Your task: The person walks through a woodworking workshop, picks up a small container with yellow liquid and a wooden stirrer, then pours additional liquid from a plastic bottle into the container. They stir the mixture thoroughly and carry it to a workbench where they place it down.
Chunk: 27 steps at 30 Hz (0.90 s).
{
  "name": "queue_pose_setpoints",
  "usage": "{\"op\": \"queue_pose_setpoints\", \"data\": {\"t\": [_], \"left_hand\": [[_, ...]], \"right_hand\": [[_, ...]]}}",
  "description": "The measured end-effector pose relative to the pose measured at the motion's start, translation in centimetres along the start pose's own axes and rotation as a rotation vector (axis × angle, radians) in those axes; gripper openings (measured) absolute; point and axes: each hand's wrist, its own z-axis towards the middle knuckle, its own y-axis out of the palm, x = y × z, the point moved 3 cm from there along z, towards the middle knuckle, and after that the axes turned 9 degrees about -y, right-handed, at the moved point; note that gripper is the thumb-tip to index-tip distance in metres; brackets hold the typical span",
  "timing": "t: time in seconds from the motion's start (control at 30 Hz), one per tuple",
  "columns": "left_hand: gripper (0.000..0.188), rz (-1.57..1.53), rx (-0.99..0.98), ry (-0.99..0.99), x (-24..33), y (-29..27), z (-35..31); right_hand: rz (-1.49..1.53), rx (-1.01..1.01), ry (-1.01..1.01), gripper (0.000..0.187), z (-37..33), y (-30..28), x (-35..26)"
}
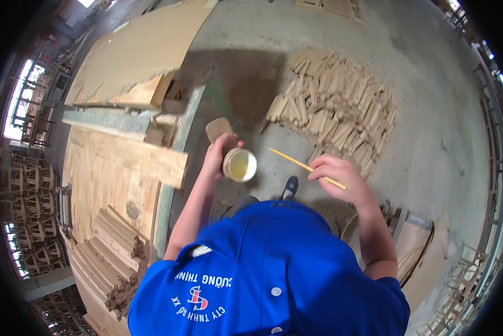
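My left hand (219, 152) is closed round a round white-lined cup (239, 166) with a yellowish liquid or paste in it. A flat brown piece with rounded corners (218, 129), which looks like wood, sticks out beyond the same hand. How the fingers divide between the two is partly hidden. To the right, my right hand (336, 178) pinches a thin yellow stick (290, 158). Its tip points left toward the cup, apart from it.
A big pile of short wooden strips (341, 106) lies on the concrete floor ahead. At left stands a wooden worktop (111, 168) bearing stacked curved slats (106, 257). A large board (139, 50) lies beyond it. Wooden frames (30, 207) are stacked at far left.
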Motion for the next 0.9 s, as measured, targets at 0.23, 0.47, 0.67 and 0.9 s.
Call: {"op": "queue_pose_setpoints", "data": {"t": [0.23, 0.47, 0.67, 0.9], "left_hand": [[0.037, -0.508, -0.263, 0.117, 8.7, 1.9, 3.7], [0.057, -0.673, -0.343, 0.575, 22.7, -0.7, 5.8], [0.055, -0.699, -0.307, 0.468, 30.4, -0.9, 9.9], [0.049, -0.662, -0.282, 0.457, 38.5, -0.6, 15.6]], "right_hand": [[0.875, 0.674, 0.245, 0.021, 4.3, -5.5, 16.4], [0.525, 0.900, 0.421, 0.026, 12.4, -8.7, 28.4], [0.846, 1.051, 0.375, 0.032, 20.3, -12.6, 32.7], [0.905, 1.232, 0.468, 0.024, 26.5, -14.1, 37.6]]}}
